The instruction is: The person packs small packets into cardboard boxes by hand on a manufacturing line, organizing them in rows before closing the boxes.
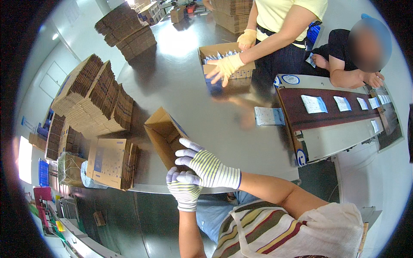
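Note:
An open cardboard box (pixel 160 144) lies tilted near the front edge of the metal table, its hollow inside showing. My right hand (pixel 211 168), in a striped knit glove, bends its fingers over the box's near right edge. Just below it, my left hand (pixel 184 191) in a matching glove closes round the near end of the same box. The two hands overlap, and they hide that end of the box.
Flattened cartons (pixel 92 99) rise in stacks at left. Across the metal table (pixel 180 77), a person's gloved hand (pixel 226 68) is at a filled carton (pixel 241 74). A packet (pixel 269 116) lies by the conveyor (pixel 301 118) at right, which carries several more; another person sits beside it.

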`<action>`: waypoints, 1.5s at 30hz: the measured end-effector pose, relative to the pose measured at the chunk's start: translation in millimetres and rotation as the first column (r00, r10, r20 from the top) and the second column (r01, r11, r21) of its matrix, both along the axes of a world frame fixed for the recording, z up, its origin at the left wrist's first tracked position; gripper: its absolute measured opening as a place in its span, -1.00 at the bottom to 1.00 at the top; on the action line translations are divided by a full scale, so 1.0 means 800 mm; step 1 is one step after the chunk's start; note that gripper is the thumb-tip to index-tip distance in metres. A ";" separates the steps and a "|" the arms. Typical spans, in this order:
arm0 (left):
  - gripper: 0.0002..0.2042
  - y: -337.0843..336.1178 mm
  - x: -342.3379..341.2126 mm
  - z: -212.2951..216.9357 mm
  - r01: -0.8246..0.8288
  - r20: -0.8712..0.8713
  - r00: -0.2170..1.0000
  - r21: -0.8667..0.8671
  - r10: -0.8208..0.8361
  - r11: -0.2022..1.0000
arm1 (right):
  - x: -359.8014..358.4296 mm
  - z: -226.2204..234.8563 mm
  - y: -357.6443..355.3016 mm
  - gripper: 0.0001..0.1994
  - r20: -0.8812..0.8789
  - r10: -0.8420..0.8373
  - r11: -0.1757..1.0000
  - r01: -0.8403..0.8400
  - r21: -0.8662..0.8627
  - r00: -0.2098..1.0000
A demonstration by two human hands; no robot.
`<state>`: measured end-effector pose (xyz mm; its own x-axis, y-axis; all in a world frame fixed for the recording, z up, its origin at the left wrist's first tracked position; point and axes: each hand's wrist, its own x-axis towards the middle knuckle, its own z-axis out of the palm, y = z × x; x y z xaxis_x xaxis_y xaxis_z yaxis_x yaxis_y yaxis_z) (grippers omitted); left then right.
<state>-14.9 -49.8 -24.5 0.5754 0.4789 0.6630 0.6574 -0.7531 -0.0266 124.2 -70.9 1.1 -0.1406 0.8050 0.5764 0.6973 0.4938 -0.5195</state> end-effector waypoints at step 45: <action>-0.65 -0.010 -0.001 0.019 -0.001 0.028 1.000 0.061 -0.001 0.998 | 0.609 0.007 -0.244 -0.57 0.962 -0.209 0.166 0.976 -0.140 0.173</action>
<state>-15.7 -58.2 -9.3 0.5560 0.4367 0.7072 0.6584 -0.7507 -0.0540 611.5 -265.7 7.0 0.6861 0.7186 -0.1136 0.6708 -0.5643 0.4812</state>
